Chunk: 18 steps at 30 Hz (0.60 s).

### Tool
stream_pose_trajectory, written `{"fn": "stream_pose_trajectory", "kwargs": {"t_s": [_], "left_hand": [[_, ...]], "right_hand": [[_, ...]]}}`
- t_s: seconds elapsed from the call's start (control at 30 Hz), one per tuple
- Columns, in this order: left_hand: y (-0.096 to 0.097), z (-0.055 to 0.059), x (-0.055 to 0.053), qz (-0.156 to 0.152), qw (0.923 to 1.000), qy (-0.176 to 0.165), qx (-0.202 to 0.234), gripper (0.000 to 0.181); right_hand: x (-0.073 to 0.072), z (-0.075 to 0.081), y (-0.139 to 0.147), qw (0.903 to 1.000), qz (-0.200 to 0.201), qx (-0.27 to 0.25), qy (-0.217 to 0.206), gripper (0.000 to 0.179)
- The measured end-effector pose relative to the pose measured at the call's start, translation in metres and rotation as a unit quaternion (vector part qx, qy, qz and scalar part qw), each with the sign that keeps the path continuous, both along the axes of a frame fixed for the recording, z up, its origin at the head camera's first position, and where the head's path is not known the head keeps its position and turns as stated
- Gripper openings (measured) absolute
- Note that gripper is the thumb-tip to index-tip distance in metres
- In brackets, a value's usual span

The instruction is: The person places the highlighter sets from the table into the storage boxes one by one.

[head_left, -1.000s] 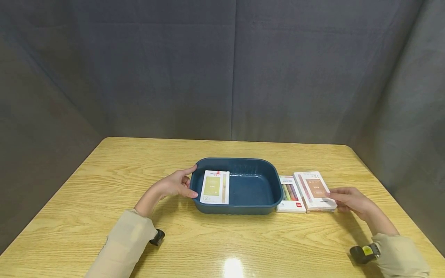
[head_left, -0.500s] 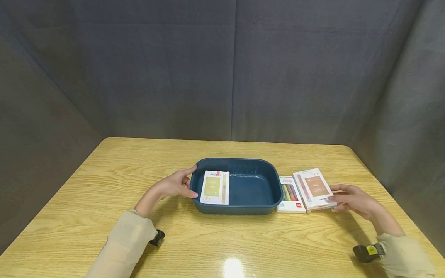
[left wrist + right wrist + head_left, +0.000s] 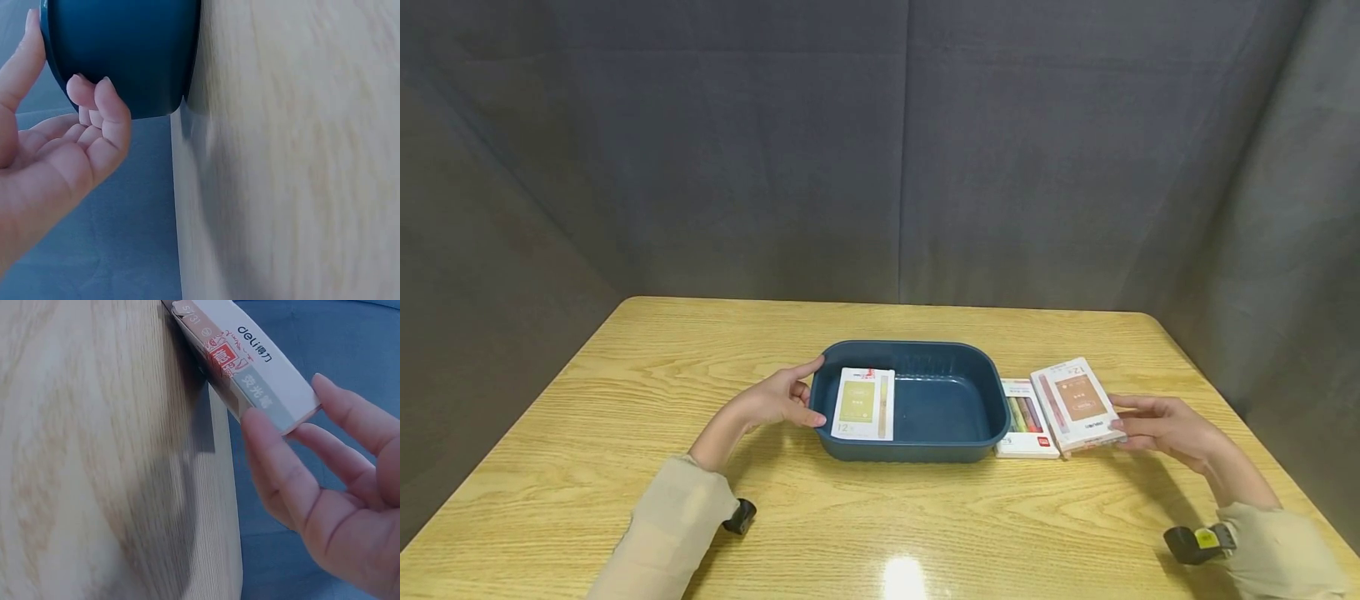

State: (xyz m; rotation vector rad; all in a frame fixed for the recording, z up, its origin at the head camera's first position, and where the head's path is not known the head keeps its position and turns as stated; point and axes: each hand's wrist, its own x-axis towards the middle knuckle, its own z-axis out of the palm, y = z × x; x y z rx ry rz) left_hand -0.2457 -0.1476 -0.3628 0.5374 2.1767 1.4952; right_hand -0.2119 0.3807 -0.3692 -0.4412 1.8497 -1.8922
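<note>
My left hand holds the left end of a dark blue plastic basin. In the left wrist view, curled fingertips press the basin's outer wall and the thumb is at its rim. A white box with a yellow-green panel lies inside, at the left. My right hand pinches the near right corner of a white highlighter box with an orange-brown panel. That box is tilted, its right side raised off the table, as the right wrist view shows.
A second white box with a window showing coloured pens lies flat between the basin and the tilted box. Everything is on a wood-grain table, with grey curtains around its far and side edges.
My right hand has lifted the right side of the highlighter box, tilting it leftward, and shifted slightly right. The left hand and basin have stayed put.
</note>
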Motion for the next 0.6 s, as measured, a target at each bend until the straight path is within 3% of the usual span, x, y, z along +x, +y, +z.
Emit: {"fn": "stream_pose_trajectory", "kwargs": {"t_s": [0.23, 0.6], "left_hand": [[-0.0012, -0.0032, -0.0009, -0.001, 0.9998, -0.006, 0.019, 0.095], [-0.0016, -0.0055, -0.0004, -0.001, 0.9995, -0.003, 0.032, 0.095]], "right_hand": [[0.0028, 0.0020, -0.0040, 0.9980, -0.063, -0.002, -0.002, 0.036], [0.0057, 0.0009, -0.0090, 0.9950, -0.090, -0.041, -0.013, 0.030]]}}
